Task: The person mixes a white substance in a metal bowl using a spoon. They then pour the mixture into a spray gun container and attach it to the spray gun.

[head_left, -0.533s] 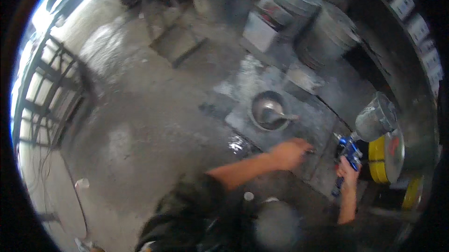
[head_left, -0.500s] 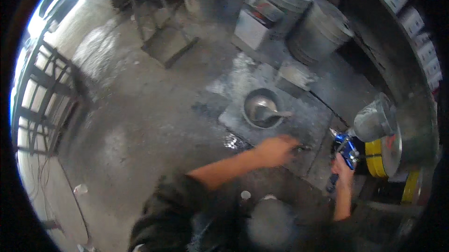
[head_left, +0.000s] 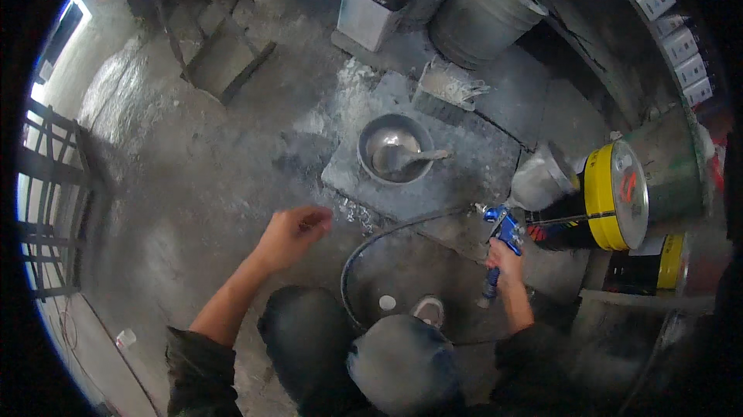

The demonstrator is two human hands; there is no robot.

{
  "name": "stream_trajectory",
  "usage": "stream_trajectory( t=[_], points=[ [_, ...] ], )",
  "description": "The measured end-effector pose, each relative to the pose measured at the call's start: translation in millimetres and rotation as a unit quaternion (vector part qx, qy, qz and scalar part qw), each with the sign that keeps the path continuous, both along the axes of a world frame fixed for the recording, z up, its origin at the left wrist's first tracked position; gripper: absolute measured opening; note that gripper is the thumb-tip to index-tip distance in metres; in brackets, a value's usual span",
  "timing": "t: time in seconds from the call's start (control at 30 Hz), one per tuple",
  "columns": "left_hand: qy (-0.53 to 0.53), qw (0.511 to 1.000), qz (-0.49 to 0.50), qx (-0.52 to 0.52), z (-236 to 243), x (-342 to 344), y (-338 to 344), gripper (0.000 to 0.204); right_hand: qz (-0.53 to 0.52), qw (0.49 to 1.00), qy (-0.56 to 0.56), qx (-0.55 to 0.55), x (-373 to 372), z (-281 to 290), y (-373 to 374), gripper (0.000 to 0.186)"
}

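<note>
And the right hand has its grip clamped around the blue spray gun, gray cup riding near a yellow-banded drum! The left hand hovers over the floor, fingers curled; can't tell whether that grip's together. Ahead, a handled scoop rests in a bowl.

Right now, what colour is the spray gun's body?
Spray gun's body: blue, best in head view.
</note>
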State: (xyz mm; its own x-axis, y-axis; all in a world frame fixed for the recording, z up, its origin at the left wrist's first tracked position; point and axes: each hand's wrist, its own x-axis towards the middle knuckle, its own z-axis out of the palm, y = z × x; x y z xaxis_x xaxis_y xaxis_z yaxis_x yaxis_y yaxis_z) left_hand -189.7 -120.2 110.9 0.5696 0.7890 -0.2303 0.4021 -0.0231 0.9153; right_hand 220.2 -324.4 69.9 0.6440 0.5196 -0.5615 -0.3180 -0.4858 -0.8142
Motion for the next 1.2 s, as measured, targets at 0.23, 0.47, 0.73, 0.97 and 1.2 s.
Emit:
stream_trajectory(
  t=[0.23, 0.47, 0.73, 0.97, 1.2],
  points=[
    [0.000, 0.999, -0.028, -0.018, 21, 15, 1, 0.027, 0.005, 0.998, 0.034, 0.051, -21, -4, -11, 0.017],
    [-0.020, 0.999, -0.044, 0.021, 41, 32, 3, 0.024, 0.006, 1.000, 0.010, 0.015, -23, -16, -15, 0.016],
    [-0.043, 0.998, -0.039, 0.037, 60, 64, 4, 0.026, 0.093, 0.989, -0.073, -0.090, -42, -36, -19, 0.034],
    [-0.048, 0.956, -0.100, 0.270, 81, 88, -5, 0.054, 0.389, 0.913, -0.108, -0.053, -96, -4, -7, 0.053],
    [-0.006, 0.878, -0.277, 0.391, 89, 82, -12, 0.065, 0.489, 0.856, -0.092, 0.142, -122, -26, -12, 0.067]
  ],
)
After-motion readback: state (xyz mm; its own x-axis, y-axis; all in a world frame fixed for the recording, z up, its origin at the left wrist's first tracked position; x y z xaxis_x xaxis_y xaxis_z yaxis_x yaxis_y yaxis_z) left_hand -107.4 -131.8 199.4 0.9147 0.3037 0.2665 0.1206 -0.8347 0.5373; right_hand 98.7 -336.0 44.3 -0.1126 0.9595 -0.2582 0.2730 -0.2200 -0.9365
